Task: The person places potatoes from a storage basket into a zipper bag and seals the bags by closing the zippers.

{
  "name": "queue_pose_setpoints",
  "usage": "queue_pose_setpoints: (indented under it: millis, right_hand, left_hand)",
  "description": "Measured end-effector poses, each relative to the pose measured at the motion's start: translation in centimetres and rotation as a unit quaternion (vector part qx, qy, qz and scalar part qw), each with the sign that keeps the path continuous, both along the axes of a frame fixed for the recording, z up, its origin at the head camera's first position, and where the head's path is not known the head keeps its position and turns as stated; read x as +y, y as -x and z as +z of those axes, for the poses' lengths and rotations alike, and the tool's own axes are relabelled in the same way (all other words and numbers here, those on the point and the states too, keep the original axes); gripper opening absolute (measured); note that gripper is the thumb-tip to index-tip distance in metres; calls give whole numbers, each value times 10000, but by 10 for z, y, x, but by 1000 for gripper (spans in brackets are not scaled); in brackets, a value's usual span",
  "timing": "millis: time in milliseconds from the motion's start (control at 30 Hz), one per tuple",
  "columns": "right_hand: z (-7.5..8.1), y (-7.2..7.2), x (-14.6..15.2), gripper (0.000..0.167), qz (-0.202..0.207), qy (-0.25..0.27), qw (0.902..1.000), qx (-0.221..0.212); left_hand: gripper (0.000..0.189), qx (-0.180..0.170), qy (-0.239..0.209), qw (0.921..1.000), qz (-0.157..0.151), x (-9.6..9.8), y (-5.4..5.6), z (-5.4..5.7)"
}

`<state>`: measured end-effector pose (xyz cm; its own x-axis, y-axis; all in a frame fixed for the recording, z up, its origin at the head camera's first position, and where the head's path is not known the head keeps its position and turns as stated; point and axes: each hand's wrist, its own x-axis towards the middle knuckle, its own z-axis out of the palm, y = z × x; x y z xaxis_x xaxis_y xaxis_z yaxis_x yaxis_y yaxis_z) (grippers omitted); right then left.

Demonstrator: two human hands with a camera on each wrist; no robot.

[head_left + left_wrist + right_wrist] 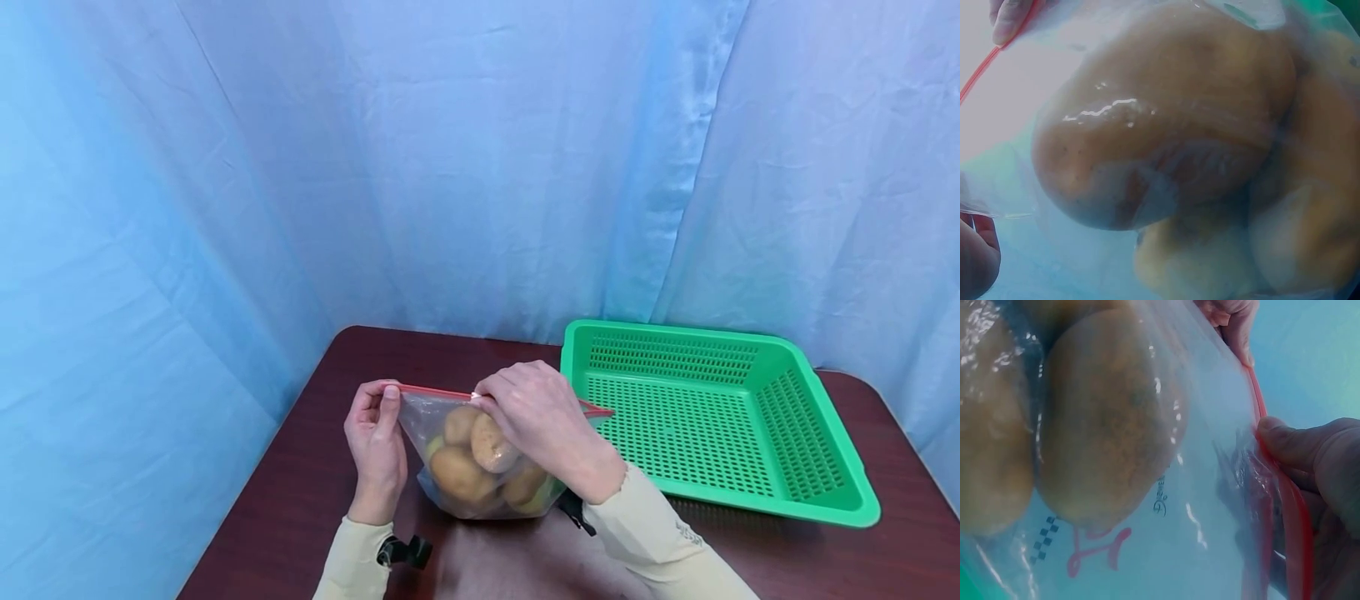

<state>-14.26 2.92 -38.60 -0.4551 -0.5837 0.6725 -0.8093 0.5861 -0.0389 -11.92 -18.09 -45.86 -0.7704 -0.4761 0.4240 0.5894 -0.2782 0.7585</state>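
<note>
A clear zip bag [442,410] with a red closure strip stands on the table, holding several potatoes [462,473]. At the bag's top left corner, my left hand [377,442] pinches the strip between thumb and fingers. My right hand [542,421] pinches the strip around a small white slider near the middle of the top edge. In the right wrist view, the red strip [1298,544] spreads into two separate bands below the right thumb [1291,440]. Potatoes [1166,119] fill most of the left wrist view behind the plastic.
A green perforated plastic basket [832,500] sits on the dark reddish-brown table [300,492], to the right of the bag. Light blue curtains [465,167] hang behind the table and along its left side.
</note>
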Motion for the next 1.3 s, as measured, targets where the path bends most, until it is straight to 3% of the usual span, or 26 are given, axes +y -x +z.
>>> queue_pose_setpoints:
  millis: [1300]
  right_hand:
    - [-7, 2, 26, 10, 163, 227, 9993, -260]
  left_hand:
    - [12, -145, -143, 9998, 33, -3, 0, -2]
